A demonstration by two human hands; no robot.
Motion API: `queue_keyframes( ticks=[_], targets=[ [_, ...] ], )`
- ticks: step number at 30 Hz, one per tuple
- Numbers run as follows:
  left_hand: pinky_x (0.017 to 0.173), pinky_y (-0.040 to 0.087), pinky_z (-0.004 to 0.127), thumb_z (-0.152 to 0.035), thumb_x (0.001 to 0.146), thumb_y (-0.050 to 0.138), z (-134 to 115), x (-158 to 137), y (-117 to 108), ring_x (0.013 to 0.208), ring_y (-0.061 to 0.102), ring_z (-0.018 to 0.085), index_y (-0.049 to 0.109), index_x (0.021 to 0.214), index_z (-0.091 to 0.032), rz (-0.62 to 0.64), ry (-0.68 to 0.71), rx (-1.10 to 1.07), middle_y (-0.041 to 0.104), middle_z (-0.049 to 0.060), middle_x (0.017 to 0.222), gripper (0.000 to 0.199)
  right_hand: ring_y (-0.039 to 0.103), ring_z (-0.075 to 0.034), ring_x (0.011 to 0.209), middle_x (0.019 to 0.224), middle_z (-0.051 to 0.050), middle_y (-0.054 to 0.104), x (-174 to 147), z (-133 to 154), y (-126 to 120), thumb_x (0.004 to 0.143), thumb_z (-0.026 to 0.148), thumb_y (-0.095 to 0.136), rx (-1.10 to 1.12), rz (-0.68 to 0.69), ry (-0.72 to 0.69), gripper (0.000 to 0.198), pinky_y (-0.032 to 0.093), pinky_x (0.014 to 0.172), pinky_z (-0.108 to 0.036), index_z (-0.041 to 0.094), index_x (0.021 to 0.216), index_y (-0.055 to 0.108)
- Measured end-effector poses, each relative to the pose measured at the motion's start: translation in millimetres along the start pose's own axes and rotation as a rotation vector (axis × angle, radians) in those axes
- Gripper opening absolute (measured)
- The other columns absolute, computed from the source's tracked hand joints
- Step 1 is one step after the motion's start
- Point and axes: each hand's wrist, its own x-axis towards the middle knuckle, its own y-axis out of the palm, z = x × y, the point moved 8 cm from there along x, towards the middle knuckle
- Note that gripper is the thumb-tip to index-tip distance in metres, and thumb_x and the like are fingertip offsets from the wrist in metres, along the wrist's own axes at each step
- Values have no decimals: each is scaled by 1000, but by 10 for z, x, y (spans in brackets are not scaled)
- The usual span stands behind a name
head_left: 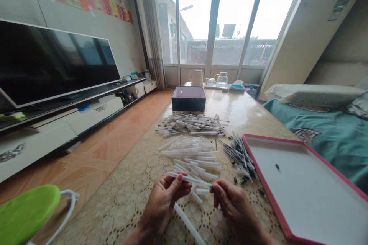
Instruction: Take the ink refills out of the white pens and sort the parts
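My left hand (165,195) is closed around a white pen barrel (189,178), thumb on top. My right hand (230,199) pinches the barrel's right end, where a small dark piece shows between the fingertips. Beneath my hands, several empty translucent pen barrels (191,149) lie in a loose pile. Farther back is a heap of white pens with dark ends (192,125). To the right, thin dark pen refills (237,151) lie bunched together, with small black caps (244,180) near them. One larger white tube (188,222) lies between my wrists.
A dark open box (188,104) stands behind the piles. At right lies a shallow pink-rimmed lid (274,203) with one black piece (277,167) in it. A jug (222,79) and tissue pack (237,87) stand at the far end. A green stool (31,212) is at left.
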Motion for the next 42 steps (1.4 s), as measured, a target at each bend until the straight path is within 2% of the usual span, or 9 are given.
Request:
queue_keyframes(
  ticks=[4,9,14,20,27,32,35,39,42],
  targets=[
    [67,54,23,-24,70,72,5,4,-10,64,67,14,71,79,-11,2,1,-3,73,6,68,16,49,-11,54,62,2,54,-6,-12,-5,89,40,45,26,-8,5,25,37,51,-20,17,85,54],
    [64,54,23,-24,69,72,-4,3,4,63,67,14,71,78,-12,12,7,0,72,6,67,15,47,-11,50,53,2,51,1,-9,12,93,41,33,-6,14,-4,43,35,51,-21,18,63,52],
    [64,54,23,-24,68,73,-4,6,-5,63,67,14,71,79,-12,2,12,2,73,6,67,16,52,-12,54,60,2,56,16,-48,30,89,42,45,39,12,6,27,37,52,-20,17,85,55],
    [63,54,23,-24,67,74,0,-3,7,62,66,14,71,78,-12,7,17,9,72,5,66,16,50,-11,49,51,2,55,0,-41,30,93,43,33,-13,4,-18,42,36,53,-21,17,68,55],
    [63,54,23,-24,67,74,-22,10,23,62,66,14,71,77,-12,2,28,16,72,5,66,16,46,-8,40,61,1,58,-10,-113,101,86,51,45,193,43,106,35,34,38,-17,18,80,54],
    [62,54,24,-25,66,75,2,20,8,61,66,14,71,78,-12,-1,22,26,71,5,64,18,45,-8,38,45,1,54,-3,-137,89,90,54,34,148,2,82,49,31,37,-16,17,66,56],
    [63,54,24,-26,65,76,-14,6,6,62,66,14,71,77,-12,-10,27,22,72,6,66,19,44,-6,35,53,2,57,2,-141,110,88,52,41,231,24,112,41,31,35,-16,17,68,52],
    [63,54,24,-26,64,76,-35,-14,23,61,66,14,71,77,-12,-19,32,33,71,5,65,19,53,-8,43,67,1,61,9,-126,120,81,49,55,392,17,149,32,40,41,-17,17,82,52],
    [61,54,24,-26,64,76,-34,-16,47,60,65,14,71,77,-12,2,37,55,70,5,62,20,49,-6,36,64,0,62,-7,-173,189,85,54,46,472,60,189,39,34,35,-17,16,85,54]
  ],
)
